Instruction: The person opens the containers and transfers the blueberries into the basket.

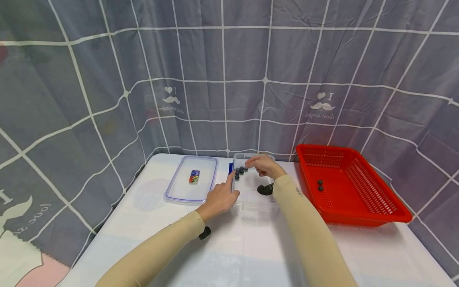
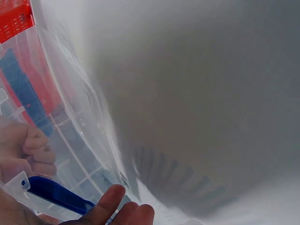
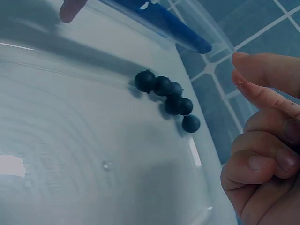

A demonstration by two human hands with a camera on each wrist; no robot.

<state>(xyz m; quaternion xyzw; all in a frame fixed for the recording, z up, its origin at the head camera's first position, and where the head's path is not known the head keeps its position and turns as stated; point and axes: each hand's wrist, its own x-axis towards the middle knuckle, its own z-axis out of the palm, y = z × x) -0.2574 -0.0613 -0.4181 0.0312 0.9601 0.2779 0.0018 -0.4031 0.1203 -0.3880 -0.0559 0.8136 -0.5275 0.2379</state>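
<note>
Several blueberries (image 3: 172,104) lie in a row on the floor of a clear plastic container (image 1: 255,204), near its far left corner. My left hand (image 1: 219,198) grips the container's left wall, with the thumb over the inside and the other fingers outside by the blue latch (image 2: 58,194). Over the container's far end is my right hand (image 1: 266,164). Its thumb and forefinger (image 3: 272,70) reach forward with a small gap and nothing between them, while the other fingers curl in. In the head view its fingertips overlap the farthest berry.
A red plastic basket (image 1: 362,219) with two dark berries (image 1: 320,185) stands to the right. Left of the container lies a clear lid (image 1: 179,187) with a colourful label (image 1: 194,177). A grey gridded curtain (image 1: 244,99) hangs behind the white table (image 1: 229,259).
</note>
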